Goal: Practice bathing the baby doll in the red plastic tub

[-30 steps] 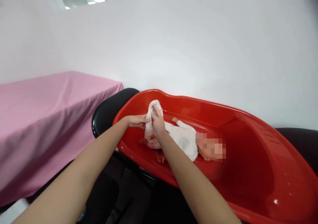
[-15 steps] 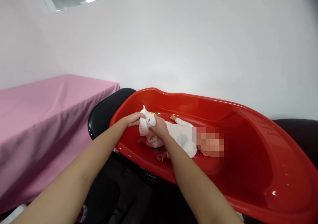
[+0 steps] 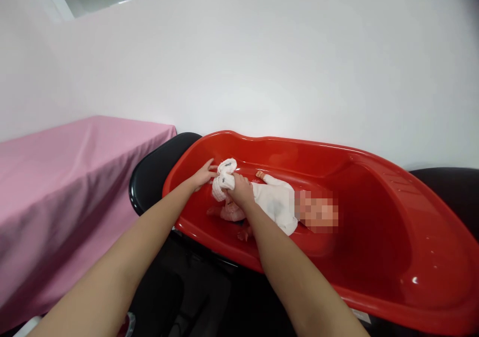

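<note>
White wall behind, pink-draped table (image 3: 75,167) at left, red tub (image 3: 374,157) on a black surface (image 3: 157,172). Head view: doll (image 3: 277,205) in white lying inside the tub. Right hand (image 3: 241,190) clenched on a bunched white cloth (image 3: 223,177) over the doll's legs. Left hand (image 3: 204,175) at the cloth's far edge, fingers spread; pinching or only touching, cannot tell. Seemingly mid-way: cloth at the legs, torso not yet reached.
</note>
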Motion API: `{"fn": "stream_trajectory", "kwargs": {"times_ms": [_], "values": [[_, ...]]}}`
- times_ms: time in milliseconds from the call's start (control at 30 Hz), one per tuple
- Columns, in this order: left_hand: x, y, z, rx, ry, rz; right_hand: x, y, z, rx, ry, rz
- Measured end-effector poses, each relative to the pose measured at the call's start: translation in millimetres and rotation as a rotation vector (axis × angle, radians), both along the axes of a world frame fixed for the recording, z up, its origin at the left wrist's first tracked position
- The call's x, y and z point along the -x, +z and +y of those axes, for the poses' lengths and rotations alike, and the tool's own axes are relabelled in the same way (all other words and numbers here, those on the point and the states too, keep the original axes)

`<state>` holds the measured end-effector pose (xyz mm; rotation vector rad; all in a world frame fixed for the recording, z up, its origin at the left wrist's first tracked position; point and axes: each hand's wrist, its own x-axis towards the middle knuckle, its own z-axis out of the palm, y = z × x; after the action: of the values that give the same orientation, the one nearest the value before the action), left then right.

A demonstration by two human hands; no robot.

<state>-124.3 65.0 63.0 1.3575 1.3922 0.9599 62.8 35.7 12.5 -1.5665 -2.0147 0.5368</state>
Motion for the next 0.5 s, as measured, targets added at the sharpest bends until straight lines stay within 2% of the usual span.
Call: {"fn": "stream_trajectory", "kwargs": {"times_ms": [100, 167, 333, 433, 500], "values": [[1.2, 1.8, 4.2, -0.243, 0.193, 0.156, 2.4, 1.3, -0.6, -0.018, 0.001, -0.002], [0.1, 7.0, 1.2, -0.413, 0.198, 0.256, 4.0, 1.0, -1.0, -0.015, -0.004, -0.006], [-12.7, 16.9, -18.5, -0.693, 0.032, 0.577, 5.5, -0.9, -0.4, -0.005, -0.016, -0.019], [-23.9, 13.6, -24.9, -0.738, -0.160, 0.839, 4.5, -1.6, -1.1, -0.012, -0.033, -0.002], [-29.8, 8.5, -25.2, -0.696, -0.259, 0.940, 3.5, -1.7, -2.1, -0.019, -0.018, 0.018]]}}
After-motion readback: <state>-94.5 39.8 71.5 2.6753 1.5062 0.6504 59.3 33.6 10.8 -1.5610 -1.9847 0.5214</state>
